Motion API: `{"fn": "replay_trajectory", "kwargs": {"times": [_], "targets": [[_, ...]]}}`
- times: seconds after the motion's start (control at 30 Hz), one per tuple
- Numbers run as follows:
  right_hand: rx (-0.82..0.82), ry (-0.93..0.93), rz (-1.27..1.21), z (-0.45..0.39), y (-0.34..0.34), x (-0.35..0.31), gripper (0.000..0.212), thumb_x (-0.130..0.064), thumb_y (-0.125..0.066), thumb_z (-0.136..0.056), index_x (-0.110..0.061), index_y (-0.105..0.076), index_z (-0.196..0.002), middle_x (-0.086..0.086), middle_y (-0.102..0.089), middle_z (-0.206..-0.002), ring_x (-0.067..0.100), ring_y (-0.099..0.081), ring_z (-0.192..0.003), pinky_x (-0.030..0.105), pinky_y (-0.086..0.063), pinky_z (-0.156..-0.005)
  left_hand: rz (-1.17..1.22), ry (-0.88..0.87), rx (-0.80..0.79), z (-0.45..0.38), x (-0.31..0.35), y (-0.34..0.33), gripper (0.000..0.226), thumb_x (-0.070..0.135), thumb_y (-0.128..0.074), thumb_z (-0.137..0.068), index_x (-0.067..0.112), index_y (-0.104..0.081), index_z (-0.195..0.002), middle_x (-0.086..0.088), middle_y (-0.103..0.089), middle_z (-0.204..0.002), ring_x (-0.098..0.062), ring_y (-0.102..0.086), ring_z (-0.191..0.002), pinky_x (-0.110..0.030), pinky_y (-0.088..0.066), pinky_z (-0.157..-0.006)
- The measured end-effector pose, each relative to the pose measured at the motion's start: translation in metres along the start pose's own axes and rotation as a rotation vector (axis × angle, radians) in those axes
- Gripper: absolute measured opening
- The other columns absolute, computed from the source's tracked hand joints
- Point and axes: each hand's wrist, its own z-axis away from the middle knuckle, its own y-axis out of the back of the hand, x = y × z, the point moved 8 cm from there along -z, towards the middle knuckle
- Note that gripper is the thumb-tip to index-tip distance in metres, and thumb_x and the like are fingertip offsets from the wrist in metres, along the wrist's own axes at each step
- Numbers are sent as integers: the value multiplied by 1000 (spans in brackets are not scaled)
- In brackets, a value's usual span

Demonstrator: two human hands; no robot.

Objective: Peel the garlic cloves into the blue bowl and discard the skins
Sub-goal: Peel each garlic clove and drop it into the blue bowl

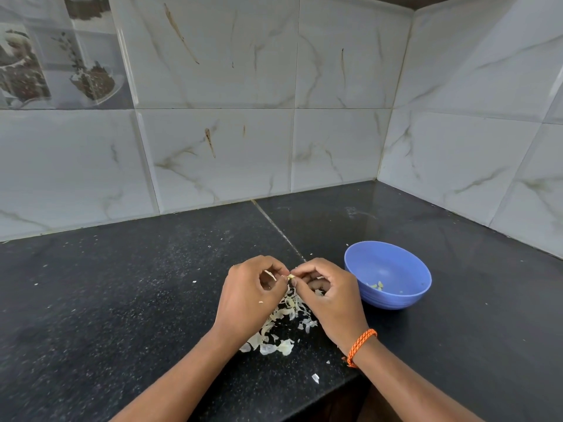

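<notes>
Both pinching one garlic clove [291, 276] over the skins [285, 324]: left hand [249, 295] gripped, right hand [327, 295] picked. Best peeled gently, then dropped right into blue bowl [393, 263].

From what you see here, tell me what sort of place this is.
Most likely a home kitchen corner: a black stone countertop against marble-look wall tiles, with a blue bowl and garlic skins on it.
</notes>
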Motion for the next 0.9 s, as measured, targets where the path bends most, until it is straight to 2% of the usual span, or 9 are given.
{"fn": "replay_trajectory", "kwargs": {"times": [0.07, 0.13, 0.23, 0.3, 0.5, 0.67, 0.77, 0.9], "targets": [[2, 24, 13, 0, 1, -1, 14, -6, -80, -91, -20, -79, -94, -9, -75, -91, 19, -73, -87, 30, -61, -73, 28, 25, -12, -2, -2, 0, 18, 18, -76, -94, 33, -76, -83, 14, -75, -78, -9, -70, -69, -26, -54, -63], [-3, 52, 14, 0, 0, -4, 17, -1, -80, -90, -18, -79, -95, -8, -75, -92, 19, -73, -86, 27, -60, -72, 64, 49, -29, -3, -5, -1, 17, 20, -75, -93, 32, -76, -81, 7, -72, -69, -12, -64, -59, -30, -50, -56], [-12, 82, 27, -1, -1, -5, 23, 5, -78, -87, -17, -79, -94, -9, -73, -92, 19, -73, -86, 25, -59, -73, 94, 85, -54, -5, -12, -1, 8, 31, -73, -87, 30, -76, -79, 1, -70, -65, -28, -65, -61, -43, -53, -58], [-19, 110, 62, 0, -3, -6, 24, 6, -78, -87, -16, -79, -95, -10, -73, -93, 18, -73, -88, 24, -59, -74, 86, 102, -69, -5, -15, -2, 8, 35, -72, -83, 30, -76, -79, 0, -71, -66, -33, -66, -64, -48, -55, -61], [-16, 251, 231, 4, -5, -16, 22, 4, -81, -86, -14, -77, -97, -10, -69, -94, 9, -69, -85, 14, -53, -75, 36, 110, -77, -6, -20, -4, 7, 36, -72, -83, 32, -74, -77, 5, -71, -68, -25, -66, -64, -49, -56, -63], [-6, 319, 392, 10, -14, -15, 19, 1, -77, -86, -14, -71, -96, -6, -65, -93, 11, -63, -80, 32, -56, -68, 11, 121, -72, -3, -20, -7, 11, 41, -65, -79, 32, -70, -75, 8, -68, -66, -19, -62, -59, -46, -55, -61], [6, 284, 405, 9, -15, -12, 17, -3, -76, -87, -16, -71, -97, -7, -64, -90, 11, -62, -77, 34, -55, -66, -11, 129, -67, -3, -20, -7, 13, 43, -62, -79, 33, -66, -73, 11, -66, -66, -8, -54, -54, -40, -51, -59], [-2, 225, 338, 6, -11, -8, 11, -11, -77, -93, -21, -73, -98, -8, -67, -87, 12, -66, -76, 32, -56, -66, -67, 86, -56, -3, -17, 0, 13, 36, -60, -93, 31, -62, -81, 13, -66, -77, -7, -52, -56, -31, -43, -58]]}}
